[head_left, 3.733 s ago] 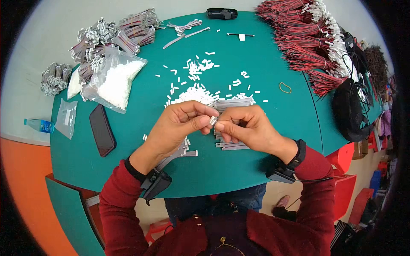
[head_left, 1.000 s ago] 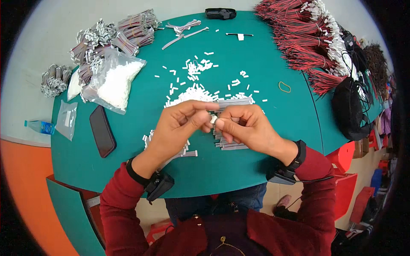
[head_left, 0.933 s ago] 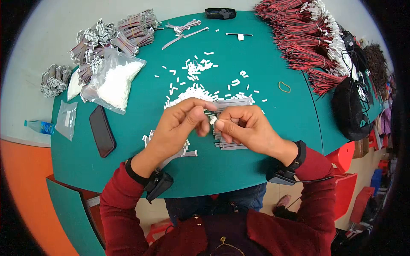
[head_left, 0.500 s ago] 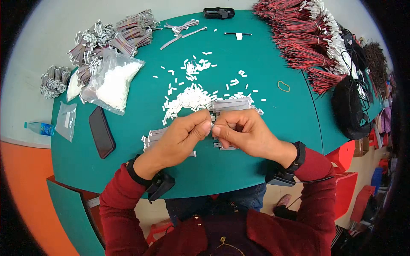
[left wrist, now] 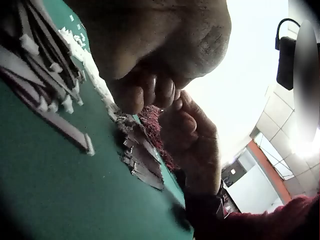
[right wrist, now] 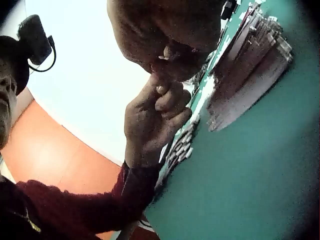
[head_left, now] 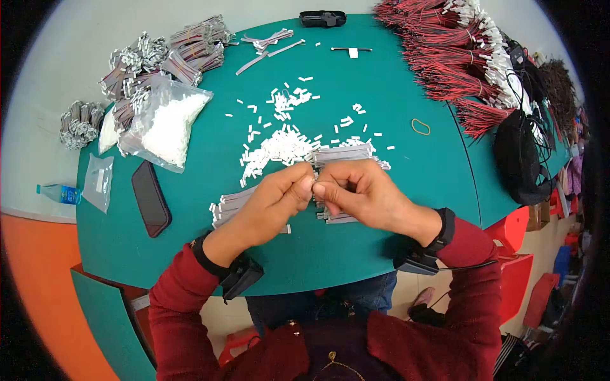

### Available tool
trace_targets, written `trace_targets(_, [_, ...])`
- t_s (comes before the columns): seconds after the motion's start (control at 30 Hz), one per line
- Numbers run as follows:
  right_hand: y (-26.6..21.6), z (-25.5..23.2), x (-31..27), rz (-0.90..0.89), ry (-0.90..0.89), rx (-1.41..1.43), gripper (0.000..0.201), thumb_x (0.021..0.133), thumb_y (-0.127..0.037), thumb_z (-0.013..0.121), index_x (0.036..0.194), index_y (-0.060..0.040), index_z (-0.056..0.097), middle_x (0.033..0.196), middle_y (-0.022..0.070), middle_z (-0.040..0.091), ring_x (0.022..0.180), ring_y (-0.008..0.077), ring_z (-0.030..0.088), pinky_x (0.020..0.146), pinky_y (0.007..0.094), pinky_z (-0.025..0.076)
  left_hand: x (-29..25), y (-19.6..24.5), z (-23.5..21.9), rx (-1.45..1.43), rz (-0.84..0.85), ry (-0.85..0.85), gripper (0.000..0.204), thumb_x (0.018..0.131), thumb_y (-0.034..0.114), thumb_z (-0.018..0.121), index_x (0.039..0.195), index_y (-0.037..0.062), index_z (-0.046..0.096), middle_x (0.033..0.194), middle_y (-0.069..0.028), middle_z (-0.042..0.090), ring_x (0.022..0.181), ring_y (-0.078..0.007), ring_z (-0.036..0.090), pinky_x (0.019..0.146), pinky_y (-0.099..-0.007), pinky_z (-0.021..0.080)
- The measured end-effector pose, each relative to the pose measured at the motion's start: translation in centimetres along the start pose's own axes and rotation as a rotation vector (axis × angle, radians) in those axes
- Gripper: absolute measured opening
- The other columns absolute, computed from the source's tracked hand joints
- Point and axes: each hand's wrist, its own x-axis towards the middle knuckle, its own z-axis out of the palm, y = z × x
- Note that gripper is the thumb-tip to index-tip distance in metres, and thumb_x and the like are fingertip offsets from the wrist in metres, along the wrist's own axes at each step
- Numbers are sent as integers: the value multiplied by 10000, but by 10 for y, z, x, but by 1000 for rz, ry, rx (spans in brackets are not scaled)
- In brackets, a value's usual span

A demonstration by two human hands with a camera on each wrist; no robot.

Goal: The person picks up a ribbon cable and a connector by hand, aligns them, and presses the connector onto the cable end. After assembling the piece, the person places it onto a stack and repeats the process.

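Over the middle of the table, my left hand (head_left: 273,203) and right hand (head_left: 372,197) meet fingertip to fingertip. Between them they pinch a small white connector (head_left: 314,180), mostly covered by thumbs and index fingers. The left wrist view shows the right hand (left wrist: 190,135) with its fingers curled in against the left. Under and beyond the right hand lies a stack of grey ribbon cables (head_left: 343,153) with white ends. More grey ribbon cables (head_left: 230,204) lie beside the left forearm. A heap of small white connector pieces (head_left: 279,149) spreads just beyond the hands.
A clear bag of white pieces (head_left: 170,130), bundled grey cables (head_left: 143,57) and a phone (head_left: 151,200) are at left. Red-and-black wire bundles (head_left: 445,54) and a black bag (head_left: 518,159) line the right. A rubber band (head_left: 420,127) lies on the green table (head_left: 432,171).
About a second ago my left thumb and fingers were spread apart from the white connector held in the right hand. Now they have come back and pinch at it, both hands slightly lower.
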Motion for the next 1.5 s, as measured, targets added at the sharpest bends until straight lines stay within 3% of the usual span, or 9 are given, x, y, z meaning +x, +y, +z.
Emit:
trace_targets(0.17, [1, -4, 3, -10, -61, 9, 206, 911, -170, 533, 751, -41, 538, 602, -28, 516, 531, 21, 439, 465, 183, 353, 0, 9, -6, -136, -27, -10, 289, 952, 275, 444, 761, 60, 466, 653, 47, 370, 567, -30, 301, 495, -198, 255])
trace_targets(0.27, [-4, -3, 1, 59, -85, 55, 180, 896, -159, 567, 765, -35, 573, 598, -24, 532, 500, 17, 434, 440, 177, 323, 1, 7, -11, 175, 61, -25, 310, 937, 271, 481, 717, 53, 482, 627, 52, 381, 561, -28, 323, 497, -201, 262])
trace_targets(0.47, [-9, -26, 11, -47, 145, 195, 90, 855, -118, 610, 830, -32, 603, 632, 6, 565, 521, 42, 497, 468, 181, 390, -3, 12, -20, 142, 103, 235, 281, 902, 217, 547, 706, 15, 553, 590, 47, 417, 563, -31, 331, 499, -223, 275])
trace_targets(0.67, [-3, -22, 11, -149, 191, 392, 106, 852, -118, 614, 858, -13, 610, 734, 43, 610, 613, 70, 547, 547, 200, 448, -6, 14, -2, 272, 39, 126, 190, 851, 171, 621, 750, 10, 610, 584, 13, 477, 532, -51, 396, 463, -252, 299])
trace_targets(0.8, [1, -9, 11, -169, 214, 320, 122, 881, -134, 577, 877, -13, 582, 774, 59, 631, 673, 90, 591, 579, 208, 466, -4, 7, 4, 439, 222, 84, 167, 796, 186, 679, 768, 30, 624, 596, -71, 527, 494, -159, 438, 465, -273, 342])
trace_targets(0.9, [-3, -9, 7, -137, 177, 344, 127, 904, -136, 540, 891, -11, 558, 781, 66, 638, 692, 108, 612, 596, 216, 477, -2, 10, 2, 504, 228, 122, 174, 800, 191, 678, 801, 26, 622, 604, -35, 542, 505, -129, 438, 476, -282, 354])
trace_targets(1.1, [3, 0, 5, -131, 37, 224, 127, 922, -110, 501, 877, 2, 542, 750, 55, 632, 665, 95, 604, 597, 215, 478, 2, 14, 6, -203, 167, 237, 145, 847, 129, 631, 882, -4, 588, 741, -43, 621, 638, -95, 573, 586, -226, 455])
trace_targets(1.3, [5, 5, 4, -116, 63, 159, 119, 915, -102, 517, 861, 0, 546, 748, 49, 632, 668, 84, 600, 590, 208, 471, 1, 14, 1, -241, 128, 222, 104, 859, 75, 603, 887, -20, 573, 761, -70, 628, 690, -114, 611, 635, -235, 489])
trace_targets(1.5, [6, 5, 4, -122, 74, 196, 122, 917, -103, 513, 872, 4, 549, 762, 54, 636, 684, 91, 608, 601, 210, 479, 2, -2, -2, -333, 56, 282, 99, 836, 108, 639, 869, 18, 614, 748, -30, 627, 602, -50, 516, 513, -188, 379])
